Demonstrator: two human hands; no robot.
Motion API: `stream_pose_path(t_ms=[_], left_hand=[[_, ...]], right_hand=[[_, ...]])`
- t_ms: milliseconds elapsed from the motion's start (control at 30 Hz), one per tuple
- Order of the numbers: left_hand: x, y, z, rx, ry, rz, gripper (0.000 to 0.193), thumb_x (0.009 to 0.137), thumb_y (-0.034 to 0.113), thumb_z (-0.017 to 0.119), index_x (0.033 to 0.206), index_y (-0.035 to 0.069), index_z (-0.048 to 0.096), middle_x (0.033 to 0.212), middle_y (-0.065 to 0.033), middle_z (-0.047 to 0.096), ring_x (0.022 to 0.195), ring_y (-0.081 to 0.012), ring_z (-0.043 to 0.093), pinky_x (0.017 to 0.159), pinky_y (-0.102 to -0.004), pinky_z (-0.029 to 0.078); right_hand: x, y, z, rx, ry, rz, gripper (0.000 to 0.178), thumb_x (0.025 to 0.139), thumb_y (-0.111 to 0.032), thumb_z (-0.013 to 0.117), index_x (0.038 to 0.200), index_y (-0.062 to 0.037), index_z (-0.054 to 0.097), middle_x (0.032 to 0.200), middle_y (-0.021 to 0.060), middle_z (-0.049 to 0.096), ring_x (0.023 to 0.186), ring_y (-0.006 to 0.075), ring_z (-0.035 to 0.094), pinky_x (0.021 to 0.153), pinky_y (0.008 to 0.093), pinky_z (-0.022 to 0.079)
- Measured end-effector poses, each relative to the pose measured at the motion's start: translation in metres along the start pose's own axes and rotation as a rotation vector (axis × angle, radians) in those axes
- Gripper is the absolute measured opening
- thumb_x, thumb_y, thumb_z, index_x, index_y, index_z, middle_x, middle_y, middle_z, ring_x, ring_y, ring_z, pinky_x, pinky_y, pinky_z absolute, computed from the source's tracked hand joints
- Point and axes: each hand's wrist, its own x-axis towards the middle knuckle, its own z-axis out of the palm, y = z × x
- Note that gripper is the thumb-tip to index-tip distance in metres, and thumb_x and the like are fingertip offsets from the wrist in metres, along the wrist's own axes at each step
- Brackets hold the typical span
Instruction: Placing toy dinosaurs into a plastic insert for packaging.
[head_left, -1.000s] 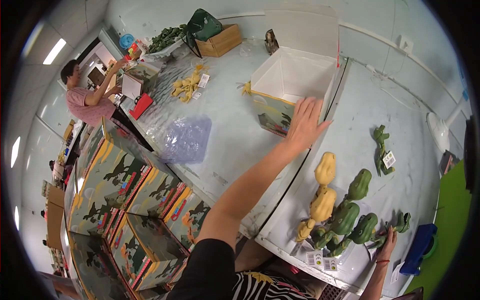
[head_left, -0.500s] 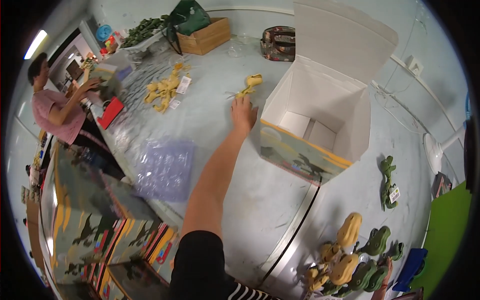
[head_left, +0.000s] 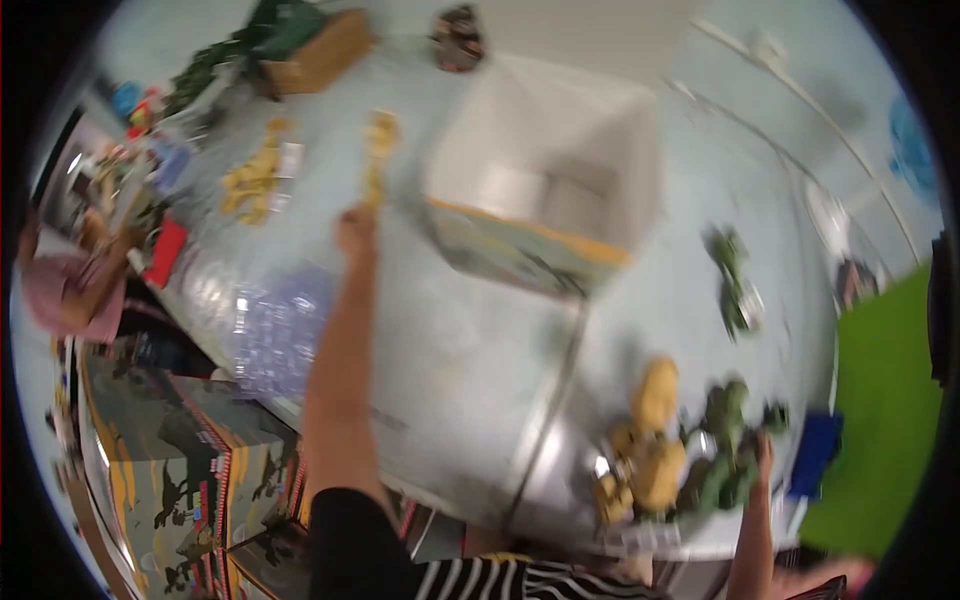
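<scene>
My left hand reaches forward over the table, its fingers closed round the lower end of a slim yellow toy dinosaur. The toy's head points away from me; motion blurs its outline. At the lower right, my right hand is against a cluster of toy dinosaurs, beside the green ones; its fingers are smeared and partly hidden. Yellow toy dinosaurs stand in the same cluster. Between my arms, farther off, a white-lined cardboard box with a printed dinosaur front stands with its lid up.
More yellow toys with tags lie left, and one green toy right of the box. A clear plastic sheet lies at the left edge. Printed boxes stack lower left. A person in pink works at far left.
My left hand has taken hold of the yellow toy and drawn it back toward me, away from the box's side. The whole view has shifted, and more of my right forearm shows.
</scene>
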Motion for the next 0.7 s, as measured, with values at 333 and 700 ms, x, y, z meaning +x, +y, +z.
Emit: stream_pose_path(t_ms=[333,700], left_hand=[[-0.22,0.141,-0.21,-1.869,-0.81,-0.142,0.027,0.094,0.014,0.048,0.114,-0.004,0.046,0.104,-0.0137,0.056,0.086,-0.022,0.055,0.075,-0.0279,0.051],[-0.535,0.357,-0.241,-1.221,-1.611,-0.68,0.028,0.094,0.033,0.044,0.095,0.005,0.048,0.086,-0.0059,0.055,0.067,-0.0139,0.052,0.053,-0.026,0.039]], right_hand=[[-0.017,-0.043,-0.015,-0.97,0.452,-0.453,0.05,0.086,-0.044,0.056,0.105,0.0018,0.056,0.095,0.02,0.06,0.094,0.0328,0.057,0.083,0.0391,0.044],[-0.263,-0.131,0.029,-0.006,-0.623,-0.814,0.058,0.086,-0.019,0.059,0.132,0.004,0.032,0.129,0.0142,0.043,0.12,0.0231,0.044,0.099,0.0335,0.034]])
